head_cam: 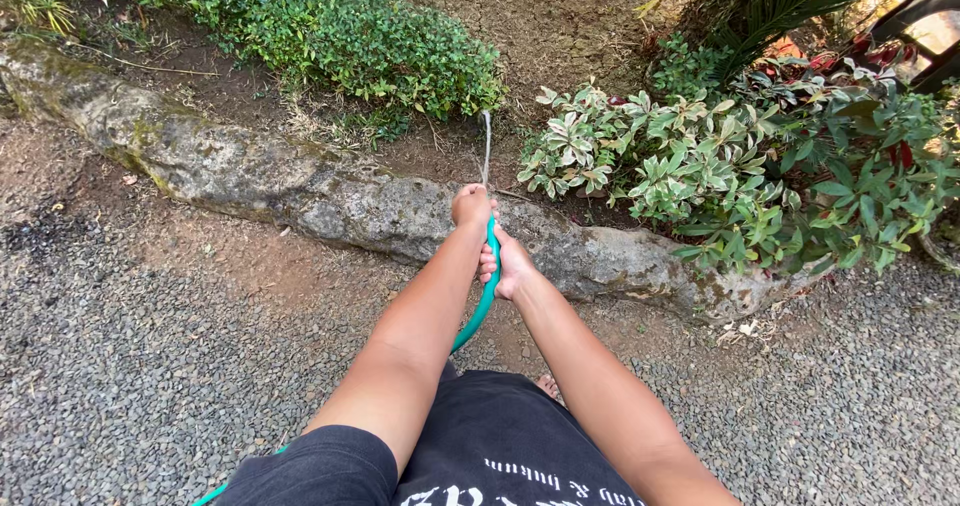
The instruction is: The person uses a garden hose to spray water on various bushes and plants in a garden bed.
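Observation:
A green garden hose (484, 301) runs up from the lower left, between my arms, to my hands. My left hand (471, 206) is closed around the hose's end, over a mossy stone curb (330, 201). A thin stream of water (487, 146) shoots from that end onto the bare soil of the bed. My right hand (508, 262) grips the hose just behind the left one, nearer my body.
Beyond the curb grow a low green shrub (360, 46) on the left and variegated and red-leaved plants (720, 166) on the right. Grey gravel (130, 366) covers the ground on my side. A dark chair leg (925, 16) shows at the top right.

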